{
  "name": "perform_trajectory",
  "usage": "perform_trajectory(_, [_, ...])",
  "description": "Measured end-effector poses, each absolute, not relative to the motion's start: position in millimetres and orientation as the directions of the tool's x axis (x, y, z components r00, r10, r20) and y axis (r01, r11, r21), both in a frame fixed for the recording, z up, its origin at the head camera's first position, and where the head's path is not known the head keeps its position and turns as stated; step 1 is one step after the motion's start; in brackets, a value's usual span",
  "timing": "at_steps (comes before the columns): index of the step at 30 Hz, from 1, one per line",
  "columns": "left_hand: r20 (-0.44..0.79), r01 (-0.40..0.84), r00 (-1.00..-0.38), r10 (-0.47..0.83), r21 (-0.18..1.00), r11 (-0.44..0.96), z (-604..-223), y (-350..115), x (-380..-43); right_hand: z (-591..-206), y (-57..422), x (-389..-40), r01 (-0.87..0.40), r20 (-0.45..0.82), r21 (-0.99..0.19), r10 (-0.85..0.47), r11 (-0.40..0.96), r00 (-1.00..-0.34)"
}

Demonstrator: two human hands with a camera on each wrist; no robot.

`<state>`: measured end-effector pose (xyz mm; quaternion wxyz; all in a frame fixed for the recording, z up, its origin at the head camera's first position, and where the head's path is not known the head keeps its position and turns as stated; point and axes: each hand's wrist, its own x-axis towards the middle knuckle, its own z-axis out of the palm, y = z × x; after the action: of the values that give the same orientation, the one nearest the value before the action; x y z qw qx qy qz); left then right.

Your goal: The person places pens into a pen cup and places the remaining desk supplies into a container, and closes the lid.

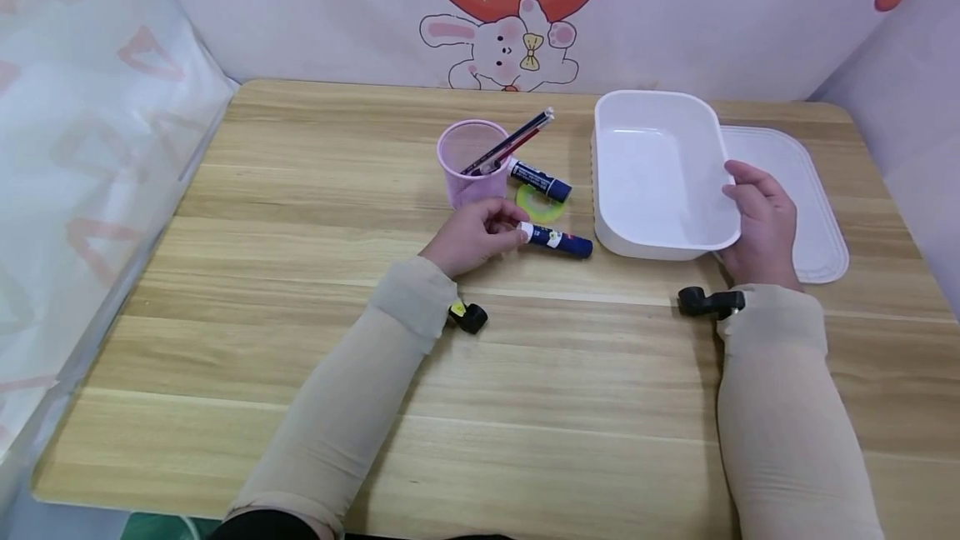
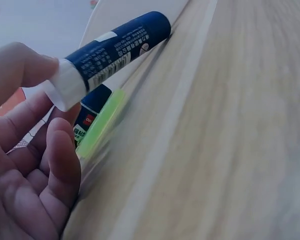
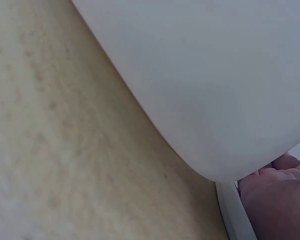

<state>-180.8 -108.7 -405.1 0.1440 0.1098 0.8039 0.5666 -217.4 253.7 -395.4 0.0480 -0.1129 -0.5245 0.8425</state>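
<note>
Here, your left hand pinches a blue glue stick by its white end, the grip narrowed to the stick's width, nearer you than a green tape roll and a purple cup of pencils. Your right hand, its grip closed on the right wall, holds a white box. A white lid lies on the desk beside it; a second stick rests by the cup.

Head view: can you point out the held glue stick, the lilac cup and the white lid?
held glue stick (image 1: 560, 241), head view, on its navy barrel
lilac cup (image 1: 477, 191), head view, on its front wall
white lid (image 1: 814, 208), head view, on its flat panel
</note>
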Motion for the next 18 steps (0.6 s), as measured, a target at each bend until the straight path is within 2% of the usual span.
perform_trajectory(18, [-0.101, -0.061, -0.941, 0.322, 0.989, 0.132, -406.8, -109.6, -181.4, -394.8, 254.1, -219.0, 0.038, -0.140, -0.897, 0.202, -0.440, -0.969])
